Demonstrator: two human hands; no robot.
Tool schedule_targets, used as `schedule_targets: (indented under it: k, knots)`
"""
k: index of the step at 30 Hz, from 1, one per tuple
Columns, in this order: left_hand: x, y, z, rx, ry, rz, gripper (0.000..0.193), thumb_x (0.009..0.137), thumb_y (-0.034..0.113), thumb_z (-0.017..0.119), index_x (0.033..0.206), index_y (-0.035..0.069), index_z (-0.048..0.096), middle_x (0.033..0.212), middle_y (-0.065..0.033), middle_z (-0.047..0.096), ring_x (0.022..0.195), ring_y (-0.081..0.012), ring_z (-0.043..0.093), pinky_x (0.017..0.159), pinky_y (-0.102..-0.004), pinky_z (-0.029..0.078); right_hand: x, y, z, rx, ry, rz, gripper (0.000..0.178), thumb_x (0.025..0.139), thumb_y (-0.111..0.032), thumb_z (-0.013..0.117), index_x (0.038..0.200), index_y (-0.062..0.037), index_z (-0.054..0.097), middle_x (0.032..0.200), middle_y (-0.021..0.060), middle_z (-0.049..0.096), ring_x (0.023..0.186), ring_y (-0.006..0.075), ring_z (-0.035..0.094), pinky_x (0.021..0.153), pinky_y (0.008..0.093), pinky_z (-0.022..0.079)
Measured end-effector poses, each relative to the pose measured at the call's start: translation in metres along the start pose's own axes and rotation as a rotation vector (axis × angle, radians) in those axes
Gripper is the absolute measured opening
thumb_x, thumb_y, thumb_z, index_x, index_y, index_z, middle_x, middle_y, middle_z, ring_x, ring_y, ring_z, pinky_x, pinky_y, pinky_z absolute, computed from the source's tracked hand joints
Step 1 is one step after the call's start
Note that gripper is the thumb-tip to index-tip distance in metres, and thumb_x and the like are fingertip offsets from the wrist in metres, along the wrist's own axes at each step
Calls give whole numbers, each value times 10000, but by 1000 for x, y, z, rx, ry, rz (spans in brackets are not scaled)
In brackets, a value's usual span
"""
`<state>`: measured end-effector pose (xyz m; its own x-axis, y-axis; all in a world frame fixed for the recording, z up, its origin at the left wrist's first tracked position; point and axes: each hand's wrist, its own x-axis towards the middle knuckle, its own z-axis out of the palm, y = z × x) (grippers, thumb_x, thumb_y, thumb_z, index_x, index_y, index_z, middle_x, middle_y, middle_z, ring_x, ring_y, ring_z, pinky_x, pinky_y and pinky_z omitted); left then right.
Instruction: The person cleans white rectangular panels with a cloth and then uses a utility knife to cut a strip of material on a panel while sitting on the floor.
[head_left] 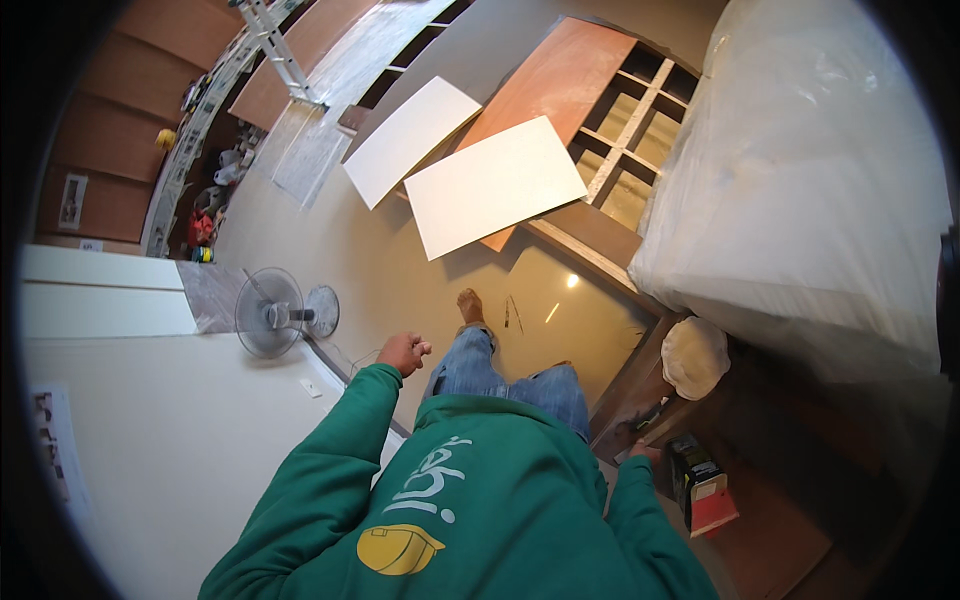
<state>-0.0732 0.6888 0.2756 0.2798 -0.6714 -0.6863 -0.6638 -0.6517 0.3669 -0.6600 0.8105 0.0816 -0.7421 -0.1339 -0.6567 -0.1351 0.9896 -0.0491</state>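
My left hand (403,353) hangs in front of me over the floor, its fingers curled in, with nothing visible in them. My right hand (645,453) is low on the right, next to a brown wooden cabinet (625,400). Its fingers are mostly hidden, so any hold is unclear. Just beyond it is a small dark slender tool (655,410), perhaps a brush; whether my hand touches it I cannot make out. Close to that hand are a dark box (693,470) with a red part and a round cream-coloured pad or cloth (695,358).
Two white panels (495,185) lie across an orange-brown board and wooden frame (625,135). Plastic sheeting (800,190) drapes a large bulk at right. A standing fan (272,312) is at left, a ladder (280,50) farther back. Thin tools (508,312) lie by my foot.
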Motion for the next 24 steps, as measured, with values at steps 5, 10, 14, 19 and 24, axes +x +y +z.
schedule_targets:
  k: [5, 10, 14, 19, 24]
  knots:
    - [-1, -25, 13, -87, 55, 5, 234, 977, 224, 737, 1011, -7, 737, 789, -99, 736, 690, -157, 680, 676, -351, 561, 26, 3, 4, -9, -74, 53, 618, 1007, -296, 705, 1439, 102, 512, 1406, 304, 615, 1253, 438, 650, 1028, 531, 579]
    - [-16, -29, 16, -24, 63, 94, 240, 951, 238, 771, 1012, 8, 740, 806, -106, 745, 719, -182, 693, 711, -366, 566, -1, 4, -3, 246, -173, 107, 510, 991, -159, 649, 1413, 96, 518, 1318, 291, 657, 1128, 451, 688, 899, 563, 597]
    - [-7, -28, 9, -51, 29, 23, 250, 936, 260, 784, 994, 18, 751, 908, -169, 767, 828, -276, 731, 773, -414, 577, 10, 42, -10, 257, -292, 140, 531, 929, -103, 583, 1417, 82, 484, 1233, 269, 644, 900, 405, 688, 686, 545, 571]
    - [5, -48, -1, 39, 156, 52, 213, 909, 191, 759, 1022, 11, 738, 953, -188, 758, 878, -290, 729, 803, -404, 573, -15, 89, -10, 178, -345, 151, 492, 927, -156, 574, 1353, 90, 549, 1187, 266, 664, 872, 391, 691, 687, 516, 558]
    - [40, -46, -13, -1, 204, 167, 227, 878, 171, 762, 1063, 42, 739, 1118, -267, 698, 1083, -413, 669, 981, -477, 538, -69, 114, -5, -205, -2, 49, 494, 954, -243, 580, 1311, 97, 599, 1170, 271, 690, 922, 405, 700, 764, 507, 561]
